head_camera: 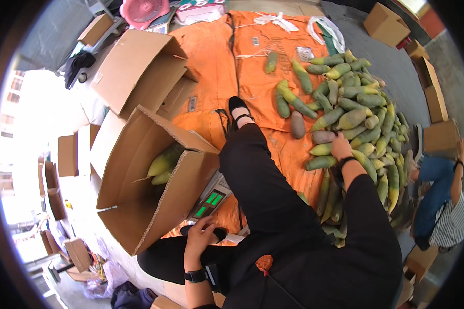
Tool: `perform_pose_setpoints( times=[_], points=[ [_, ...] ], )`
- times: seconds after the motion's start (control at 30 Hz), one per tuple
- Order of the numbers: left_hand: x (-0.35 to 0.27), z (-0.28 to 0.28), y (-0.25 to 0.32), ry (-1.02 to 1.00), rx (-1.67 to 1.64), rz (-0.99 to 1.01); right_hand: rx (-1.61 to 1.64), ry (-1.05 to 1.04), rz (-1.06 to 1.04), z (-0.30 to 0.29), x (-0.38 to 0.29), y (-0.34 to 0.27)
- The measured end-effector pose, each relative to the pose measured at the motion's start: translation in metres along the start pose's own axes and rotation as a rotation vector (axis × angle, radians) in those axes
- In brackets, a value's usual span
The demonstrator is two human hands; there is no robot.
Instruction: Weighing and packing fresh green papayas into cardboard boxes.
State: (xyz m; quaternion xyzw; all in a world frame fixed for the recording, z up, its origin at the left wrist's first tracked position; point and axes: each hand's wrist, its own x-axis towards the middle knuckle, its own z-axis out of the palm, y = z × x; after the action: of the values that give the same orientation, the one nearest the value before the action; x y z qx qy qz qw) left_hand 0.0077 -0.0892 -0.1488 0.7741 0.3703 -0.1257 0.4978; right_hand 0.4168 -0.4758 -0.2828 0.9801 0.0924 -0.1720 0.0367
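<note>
My left hand (199, 236) hovers by my bent knee with its fingers apart and nothing in it, just below a digital scale (208, 202) with lit green displays. An open cardboard box (189, 177) sits on the scale, tilted in this view. Inside it lie a few green radishes (165, 161). On my right side, my right hand (341, 147) reaches into a large pile of green radishes (365, 116). Its fingertips touch the end of a greyish-brown radish (323, 137); whether they grip it is hidden.
An orange woven sheet (205, 50) lies under the pile. Another open carton (127, 69) stands beyond the box. One radish (271, 62) lies apart from the pile. At the right, another person (444, 208) sits by a cardboard box (440, 137). A pink fan (144, 11) stands far back.
</note>
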Motion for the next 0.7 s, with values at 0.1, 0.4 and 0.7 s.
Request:
perform_pose_setpoints(
  times=[0.1,0.4,0.7],
  points=[
    [0.009,0.005,0.005,-0.044,-0.038,0.044,-0.158,-0.143,-0.040,0.056,0.003,0.072],
    [0.001,0.004,0.003,0.006,0.027,0.042,0.250,0.140,0.029,0.040,-0.029,0.046],
    [-0.004,-0.001,0.008,0.034,-0.063,0.226,0.811,0.468,0.130,-0.042,-0.005,0.081]
  ],
)
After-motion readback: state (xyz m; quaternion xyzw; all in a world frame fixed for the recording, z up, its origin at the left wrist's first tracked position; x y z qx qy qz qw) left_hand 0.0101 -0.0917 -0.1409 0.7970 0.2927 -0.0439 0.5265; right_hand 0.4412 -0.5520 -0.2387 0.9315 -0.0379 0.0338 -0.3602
